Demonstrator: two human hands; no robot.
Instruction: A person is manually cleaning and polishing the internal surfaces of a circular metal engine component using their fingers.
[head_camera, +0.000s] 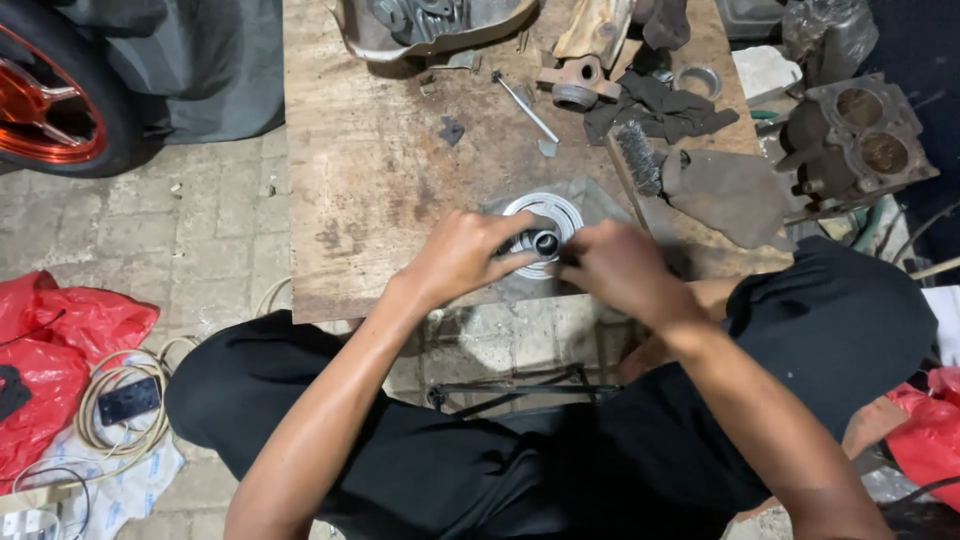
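A round silver metal part (548, 213) with a central hub lies near the front edge of a worn wooden board (370, 170). My left hand (462, 255) curls over its left side, fingers on the hub. My right hand (615, 268) covers its right side, fingertips touching the same hub. Both hands grip the part, and its lower half is hidden beneath them. My knees in black trousers sit on either side below the board.
On the board lie a wire brush (637, 158), dark rags (662, 108), a long bolt (525, 107), a metal ring (697, 80) and an engine casing (425, 25). A cylinder block (860, 135) sits right. A motorcycle wheel (50, 95) and red bags (60, 345) lie left.
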